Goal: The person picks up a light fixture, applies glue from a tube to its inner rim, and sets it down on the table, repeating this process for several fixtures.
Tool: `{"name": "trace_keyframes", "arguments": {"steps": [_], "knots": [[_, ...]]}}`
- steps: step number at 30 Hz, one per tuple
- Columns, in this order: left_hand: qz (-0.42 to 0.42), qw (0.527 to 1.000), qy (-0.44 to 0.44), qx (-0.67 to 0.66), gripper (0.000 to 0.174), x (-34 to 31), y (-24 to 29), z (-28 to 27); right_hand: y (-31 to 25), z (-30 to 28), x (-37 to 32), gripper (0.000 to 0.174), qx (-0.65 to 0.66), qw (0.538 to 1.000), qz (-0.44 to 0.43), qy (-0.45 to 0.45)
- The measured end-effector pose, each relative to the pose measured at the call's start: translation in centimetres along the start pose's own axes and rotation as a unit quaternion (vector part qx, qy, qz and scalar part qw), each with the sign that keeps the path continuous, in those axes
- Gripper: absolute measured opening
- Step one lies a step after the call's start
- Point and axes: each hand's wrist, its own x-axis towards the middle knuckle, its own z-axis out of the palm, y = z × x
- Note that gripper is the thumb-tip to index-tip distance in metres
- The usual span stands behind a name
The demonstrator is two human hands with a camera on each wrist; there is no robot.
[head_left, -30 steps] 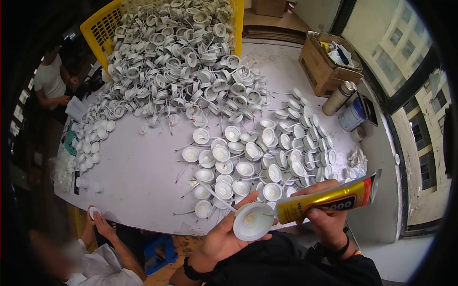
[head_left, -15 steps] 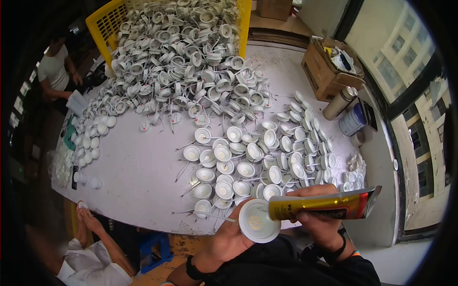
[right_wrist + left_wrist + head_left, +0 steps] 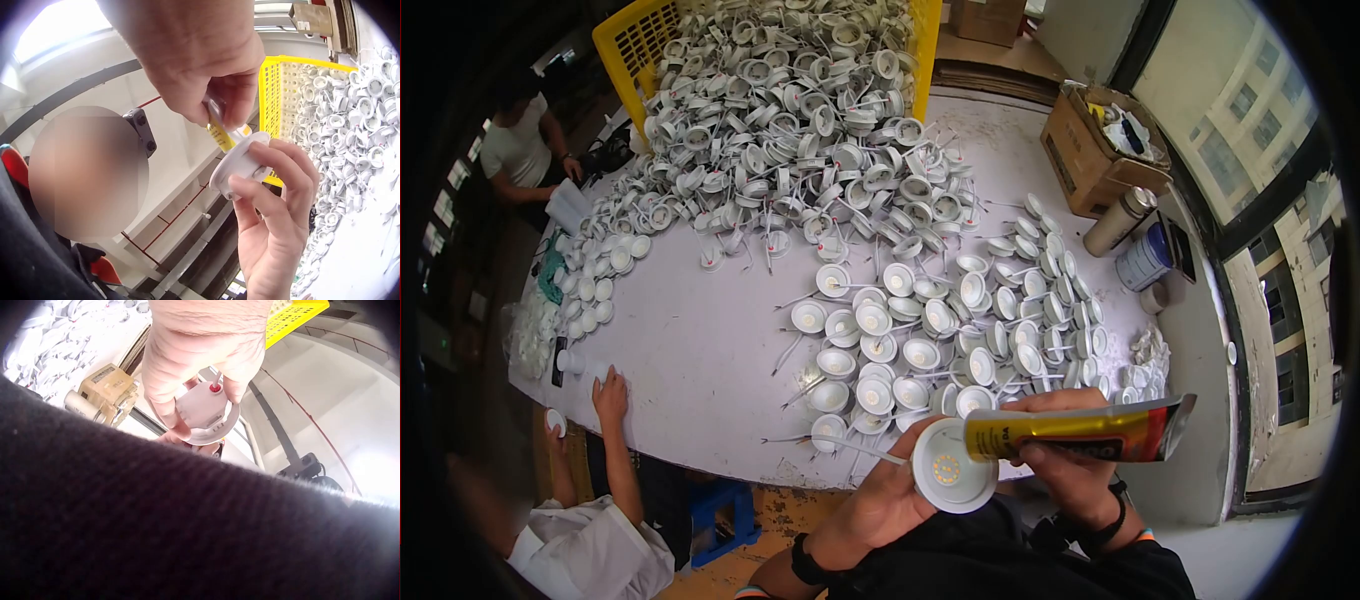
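My left hand (image 3: 890, 490) grips a small round white lamp housing (image 3: 953, 478) at the table's near edge, its open face with the yellow LED disc turned up. A thin white wire trails left from it. My right hand (image 3: 1070, 465) holds a gold and red glue tube (image 3: 1080, 428), whose nozzle end meets the housing's upper rim. In the left wrist view the fingers (image 3: 187, 369) curl round the housing's grey back (image 3: 203, 409). From the right wrist the tube tip (image 3: 228, 134) touches the white housing (image 3: 240, 165) held by the other hand.
Rows of the same lamps (image 3: 960, 330) cover the white table (image 3: 700, 350) ahead. A large pile (image 3: 800, 130) spills from a yellow crate (image 3: 635, 40). A cardboard box (image 3: 1100, 150), a flask (image 3: 1122, 220) and a tin (image 3: 1145, 262) stand right. Two other persons sit left.
The housing and tube have shifted slightly right, and the tube has levelled out against the rim. The person at lower left has reached a hand up onto the table edge.
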Motion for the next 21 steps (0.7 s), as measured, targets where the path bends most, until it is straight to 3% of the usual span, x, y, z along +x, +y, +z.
{"name": "trace_keyframes", "arguments": {"steps": [5,7,11,14,16,20,21], "knots": [[0.005,1.000,-0.011,0.014,0.062,0.1,0.0,0.3,-0.6,-0.1,0.3,0.031,-0.060,0.997,-0.008,-0.040],[0.006,1.000,-0.011,0.016,0.063,0.2,0.0,0.3,-0.6,0.2,0.1,0.030,-0.033,0.999,0.013,0.015],[0.006,1.000,-0.013,0.009,0.063,0.1,0.0,0.3,-0.3,0.2,-0.1,0.029,-0.068,0.998,-0.003,0.006],[-0.003,1.000,0.001,0.001,0.062,0.1,-0.1,0.4,-0.3,0.4,-0.3,0.028,0.010,0.999,0.035,0.028],[-0.013,1.000,0.006,-0.003,0.062,-0.1,-0.1,0.2,-0.6,-0.2,-0.3,0.032,0.019,0.997,0.021,-0.076],[-0.023,1.000,0.003,-0.018,0.063,-0.1,-0.1,-0.2,-1.0,0.0,0.1,0.030,-0.010,0.997,-0.036,-0.062],[-0.024,1.000,0.003,-0.017,0.063,-0.2,-0.1,-0.2,-1.3,-0.3,0.3,0.027,-0.107,0.991,-0.013,-0.076]]}}
